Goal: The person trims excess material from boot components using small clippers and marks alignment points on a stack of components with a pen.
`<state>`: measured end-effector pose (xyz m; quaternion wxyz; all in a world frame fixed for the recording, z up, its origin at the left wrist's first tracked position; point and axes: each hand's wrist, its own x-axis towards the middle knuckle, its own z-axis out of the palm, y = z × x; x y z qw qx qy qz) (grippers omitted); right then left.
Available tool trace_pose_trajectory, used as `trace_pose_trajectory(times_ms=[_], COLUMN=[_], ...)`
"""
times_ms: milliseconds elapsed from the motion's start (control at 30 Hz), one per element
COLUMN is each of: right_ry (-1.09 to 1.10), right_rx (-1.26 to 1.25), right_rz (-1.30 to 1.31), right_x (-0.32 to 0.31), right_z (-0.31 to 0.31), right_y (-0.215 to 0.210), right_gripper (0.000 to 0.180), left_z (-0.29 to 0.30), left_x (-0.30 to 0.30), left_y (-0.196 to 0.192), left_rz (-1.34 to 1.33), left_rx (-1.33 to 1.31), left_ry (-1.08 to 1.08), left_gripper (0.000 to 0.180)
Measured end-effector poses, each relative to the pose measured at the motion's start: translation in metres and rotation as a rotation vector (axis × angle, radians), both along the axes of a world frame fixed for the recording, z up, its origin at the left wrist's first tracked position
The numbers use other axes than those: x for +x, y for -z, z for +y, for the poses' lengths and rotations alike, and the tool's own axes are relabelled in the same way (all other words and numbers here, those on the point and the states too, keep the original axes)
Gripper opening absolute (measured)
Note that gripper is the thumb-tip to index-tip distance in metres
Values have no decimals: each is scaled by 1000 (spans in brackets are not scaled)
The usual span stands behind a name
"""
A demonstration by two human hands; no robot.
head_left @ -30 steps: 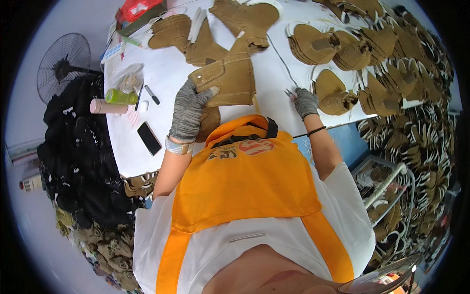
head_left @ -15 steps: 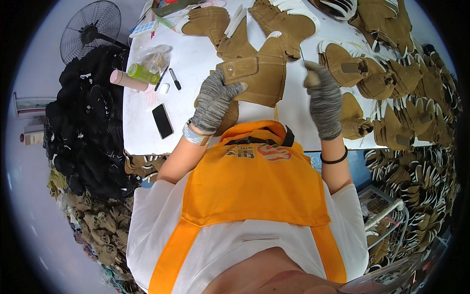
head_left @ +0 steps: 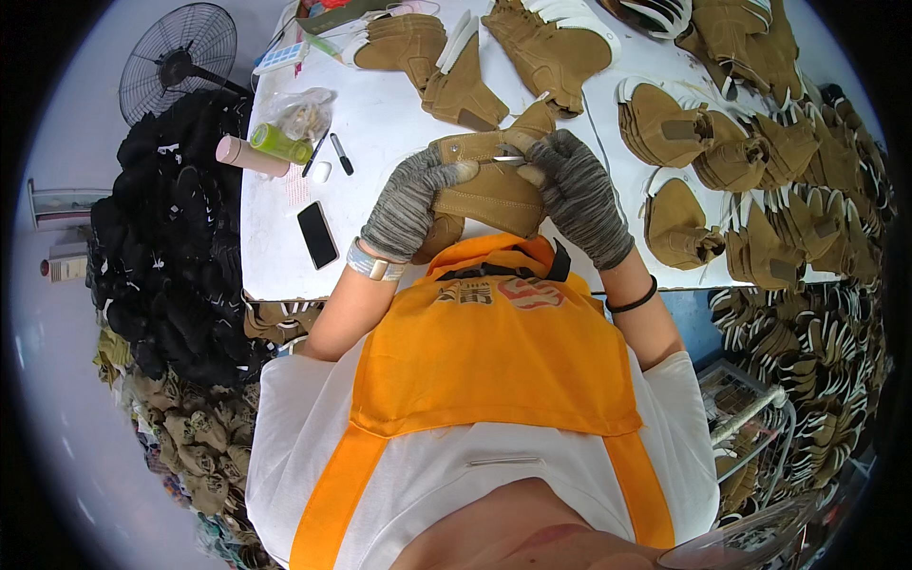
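Over the near part of the white table (head_left: 372,116), a brown boot upper (head_left: 489,208) is held up in front of my chest. My left hand (head_left: 410,201), in a grey knit fingerless glove, pinches its left side, thumb over the front. At the right side, my right hand (head_left: 578,195), gloved the same way, is closed around a thin, shiny metal tool (head_left: 508,159). The tool's tip lies against the strap (head_left: 467,145) of the upper; its exact kind is too small to tell. Another brown piece (head_left: 443,231) lies partly hidden under the held upper.
Stacked brown uppers (head_left: 657,123) with white edges cover the table's right side. More boot pieces (head_left: 545,52) lie at the far edge. On the left are a phone (head_left: 316,236), a pink bottle (head_left: 249,157), a green bottle (head_left: 281,144) and a marker (head_left: 341,154). A fan (head_left: 178,66) stands beyond.
My right hand has come left and down from beside the upper, bringing the metal tool to its strap. The upper has folded and tilted in my left hand, which has barely moved.
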<state>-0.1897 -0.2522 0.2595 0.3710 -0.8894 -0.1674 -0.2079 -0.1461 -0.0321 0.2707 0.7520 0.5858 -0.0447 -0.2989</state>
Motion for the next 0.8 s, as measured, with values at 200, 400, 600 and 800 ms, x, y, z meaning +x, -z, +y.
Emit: trace_pose_trajectory(times_ms=[200, 400, 600, 800], right_ry=[19, 28, 79, 54], right_rx=[-170, -142, -163, -337], right_rz=[99, 102, 119, 189], right_x=[-7, -9, -17, -18], right_z=[4, 2, 11, 11], right_y=[-26, -23, -27, -38], right_gripper=[33, 34, 35, 39], left_z=[-5, -5, -3, 1], left_x=[-7, -4, -8, -8], left_y=[-12, -11, -16, -7], left_rz=[175, 73, 119, 244], left_rx=[-227, -152, -123, -244], left_ry=[-73, -62, -86, -117], left_gripper=[34, 34, 34, 34])
